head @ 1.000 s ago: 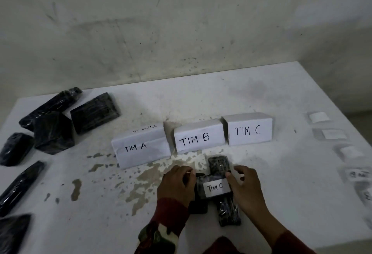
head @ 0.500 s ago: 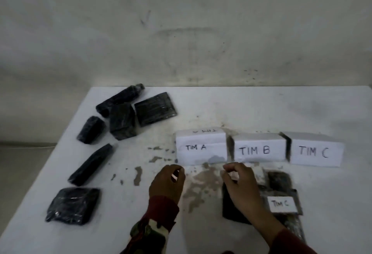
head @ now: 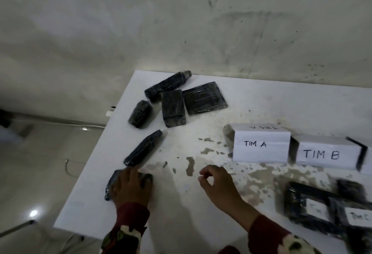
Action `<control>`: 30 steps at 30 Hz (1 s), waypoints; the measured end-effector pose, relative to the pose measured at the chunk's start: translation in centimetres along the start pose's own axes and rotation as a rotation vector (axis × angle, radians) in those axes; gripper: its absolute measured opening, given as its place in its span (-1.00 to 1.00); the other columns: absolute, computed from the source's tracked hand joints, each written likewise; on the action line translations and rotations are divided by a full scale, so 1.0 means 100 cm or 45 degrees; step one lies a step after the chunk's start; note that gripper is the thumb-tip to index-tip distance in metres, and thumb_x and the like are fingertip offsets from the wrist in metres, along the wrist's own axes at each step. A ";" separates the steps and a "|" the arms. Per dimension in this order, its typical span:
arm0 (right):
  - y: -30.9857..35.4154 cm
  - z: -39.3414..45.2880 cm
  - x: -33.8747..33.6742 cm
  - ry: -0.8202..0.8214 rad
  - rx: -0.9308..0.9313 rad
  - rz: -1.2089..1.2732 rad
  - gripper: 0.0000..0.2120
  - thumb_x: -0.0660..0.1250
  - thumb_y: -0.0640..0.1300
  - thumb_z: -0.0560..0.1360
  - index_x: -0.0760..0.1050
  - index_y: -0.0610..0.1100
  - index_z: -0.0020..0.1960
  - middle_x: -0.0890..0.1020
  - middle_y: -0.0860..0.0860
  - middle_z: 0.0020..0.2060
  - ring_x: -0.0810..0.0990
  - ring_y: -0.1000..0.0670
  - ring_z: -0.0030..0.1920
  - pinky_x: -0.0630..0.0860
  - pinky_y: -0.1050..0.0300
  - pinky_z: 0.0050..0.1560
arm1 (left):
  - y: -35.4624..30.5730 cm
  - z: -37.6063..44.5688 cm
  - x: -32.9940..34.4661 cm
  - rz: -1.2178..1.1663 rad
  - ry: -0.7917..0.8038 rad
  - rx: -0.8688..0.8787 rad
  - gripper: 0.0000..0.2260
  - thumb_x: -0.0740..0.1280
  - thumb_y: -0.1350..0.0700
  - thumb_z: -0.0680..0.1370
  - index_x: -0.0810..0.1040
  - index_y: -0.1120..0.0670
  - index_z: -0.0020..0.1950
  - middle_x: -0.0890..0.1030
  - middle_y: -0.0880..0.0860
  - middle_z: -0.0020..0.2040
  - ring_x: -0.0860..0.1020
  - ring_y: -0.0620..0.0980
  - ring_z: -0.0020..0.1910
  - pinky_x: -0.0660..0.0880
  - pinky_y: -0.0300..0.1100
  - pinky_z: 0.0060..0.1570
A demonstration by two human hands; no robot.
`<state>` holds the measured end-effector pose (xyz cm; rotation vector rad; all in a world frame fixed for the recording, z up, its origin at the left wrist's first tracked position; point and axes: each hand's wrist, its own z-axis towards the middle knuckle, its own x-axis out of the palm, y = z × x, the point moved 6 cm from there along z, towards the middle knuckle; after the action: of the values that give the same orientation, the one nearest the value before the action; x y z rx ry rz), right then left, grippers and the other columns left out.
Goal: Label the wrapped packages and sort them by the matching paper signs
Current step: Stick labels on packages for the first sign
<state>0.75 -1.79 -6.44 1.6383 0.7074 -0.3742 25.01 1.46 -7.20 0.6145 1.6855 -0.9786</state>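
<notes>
my left grip (head: 130, 188) flat on a black wrapped package (head: 112, 183) at the surface (head: 181, 203) edge, right grip (head: 218, 181) loosely curled, holding nothing

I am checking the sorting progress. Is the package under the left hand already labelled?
Cannot tell. The left hand covers most of the package; its visible black wrap bears no white label.
</notes>
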 end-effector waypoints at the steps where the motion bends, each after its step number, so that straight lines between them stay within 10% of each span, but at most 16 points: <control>1: 0.002 0.000 0.006 0.019 0.008 -0.013 -0.87 0.27 -0.06 0.50 0.51 -0.05 0.02 0.51 0.13 -0.16 0.44 0.08 0.02 0.36 0.15 0.15 | 0.011 0.002 -0.001 0.052 0.031 -0.057 -0.45 0.36 -0.08 0.44 0.33 0.02 0.38 0.32 0.09 0.41 0.23 0.13 0.40 0.08 0.04 0.37; 13: 0.014 -0.011 0.038 0.167 0.091 -0.061 -0.83 0.25 -0.02 0.51 0.46 -0.01 0.09 0.50 0.14 -0.11 0.44 0.08 0.06 0.30 0.17 0.15 | 0.052 0.014 0.007 -0.175 0.319 -0.494 0.05 0.53 -0.23 0.19 0.07 0.15 0.47 0.29 0.27 0.37 0.24 0.26 0.35 0.15 0.08 0.36; 20: 0.006 -0.017 0.019 0.122 0.125 0.086 -0.89 0.27 -0.05 0.50 0.46 0.01 0.03 0.51 0.12 -0.12 0.45 0.15 -0.02 0.32 0.44 -0.09 | 0.029 0.010 0.000 -0.565 0.305 -0.416 -0.47 0.55 -0.11 0.23 0.56 0.19 0.03 0.63 0.19 -0.02 0.52 0.10 -0.14 0.46 -0.11 -0.05; 30: -0.016 -0.037 -0.054 -0.158 0.192 0.546 -0.95 0.27 -0.09 0.53 0.44 -0.02 -0.02 0.56 0.02 -0.14 0.49 0.18 -0.19 0.38 0.51 -0.27 | -0.103 -0.044 0.009 -1.239 0.451 -0.128 -0.83 0.54 0.14 0.29 0.59 0.08 -0.22 0.66 0.06 -0.24 0.63 -0.01 -0.26 0.55 -0.19 -0.17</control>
<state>-4.88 0.58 -3.63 1.8383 0.2267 -0.2185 14.35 -0.41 -4.37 -0.1731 2.3979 -1.4888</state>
